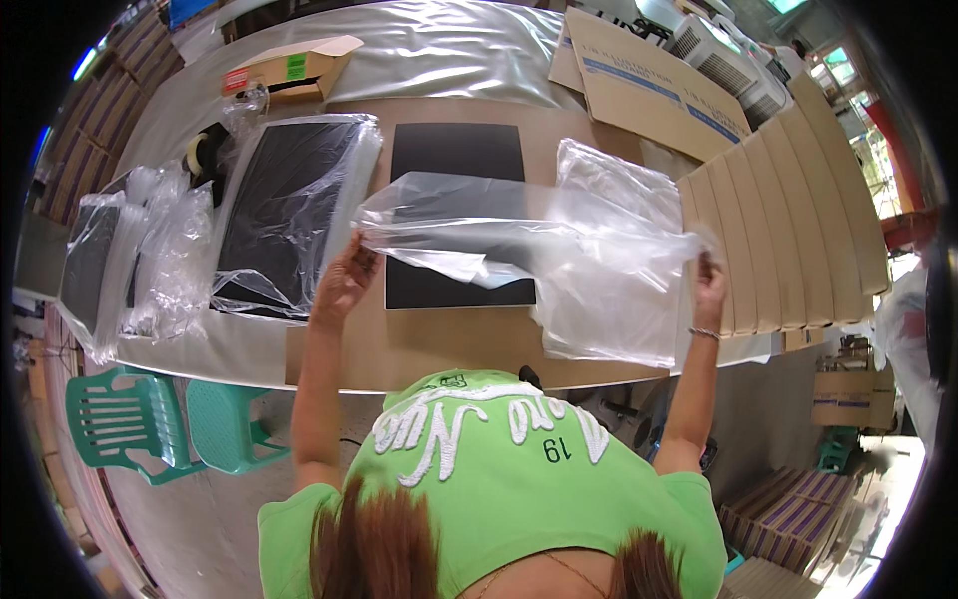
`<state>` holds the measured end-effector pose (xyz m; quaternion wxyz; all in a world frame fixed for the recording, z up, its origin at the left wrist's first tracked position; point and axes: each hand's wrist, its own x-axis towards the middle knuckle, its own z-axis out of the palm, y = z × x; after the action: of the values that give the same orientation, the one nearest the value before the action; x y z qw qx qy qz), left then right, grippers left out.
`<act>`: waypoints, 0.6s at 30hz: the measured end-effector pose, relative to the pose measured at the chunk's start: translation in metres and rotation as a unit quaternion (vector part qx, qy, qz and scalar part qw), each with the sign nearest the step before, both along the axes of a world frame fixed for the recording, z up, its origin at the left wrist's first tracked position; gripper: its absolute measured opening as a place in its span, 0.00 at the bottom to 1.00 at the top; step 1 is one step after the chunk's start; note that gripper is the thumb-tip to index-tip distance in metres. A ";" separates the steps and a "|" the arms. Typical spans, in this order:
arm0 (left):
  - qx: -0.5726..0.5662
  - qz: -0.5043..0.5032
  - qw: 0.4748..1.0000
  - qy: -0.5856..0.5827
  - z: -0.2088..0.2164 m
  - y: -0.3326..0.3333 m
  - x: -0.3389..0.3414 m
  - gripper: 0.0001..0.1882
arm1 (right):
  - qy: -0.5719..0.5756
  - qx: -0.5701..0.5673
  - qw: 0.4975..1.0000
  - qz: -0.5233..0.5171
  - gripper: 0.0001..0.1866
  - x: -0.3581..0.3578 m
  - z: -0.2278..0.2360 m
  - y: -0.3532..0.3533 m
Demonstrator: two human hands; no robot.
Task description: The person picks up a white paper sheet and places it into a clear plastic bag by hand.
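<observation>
A clear plastic bag (454, 235) is stretched sideways between my two hands. My left hand (347, 282) pinches its left end, and my right hand (710, 282) grips the opposite end, a little blurred. Beneath the bag lies a flat black board (459, 292), partly seen through the film. A pile of clear plastic bags (609, 324) rests just to the right of the board, under the stretched film. Left of the board is a stack of black boards wrapped in plastic (289, 205), close to my left hand.
Brown cartons (788, 220) stand in a row at the right. More plastic-wrapped packs (140, 265) and a tape roll (195, 155) lie at the far left. An open carton (299, 70) and large cardboard sheets (649, 85) are at the back. Green plastic chairs (130, 424) stand below the table.
</observation>
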<state>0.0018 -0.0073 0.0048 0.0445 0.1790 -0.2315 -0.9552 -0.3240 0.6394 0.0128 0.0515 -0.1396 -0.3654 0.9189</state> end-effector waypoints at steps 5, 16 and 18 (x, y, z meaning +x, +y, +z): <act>-0.097 0.050 0.992 -0.063 0.033 -0.050 0.023 0.12 | 0.213 0.421 0.838 -0.274 0.07 -0.003 0.079 0.016; -0.239 -0.102 0.965 0.040 0.045 0.002 0.009 0.29 | 0.100 0.928 0.318 0.166 0.29 0.069 0.020 -0.108; -0.273 -0.157 0.949 0.026 0.056 0.021 -0.014 0.21 | 0.142 0.902 0.383 0.142 0.29 0.044 -0.038 -0.042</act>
<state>-0.0124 0.0141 0.0603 -0.0525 0.0970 -0.5071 -0.8548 -0.2804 0.5976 -0.0254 0.0672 0.1757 -0.9809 0.0494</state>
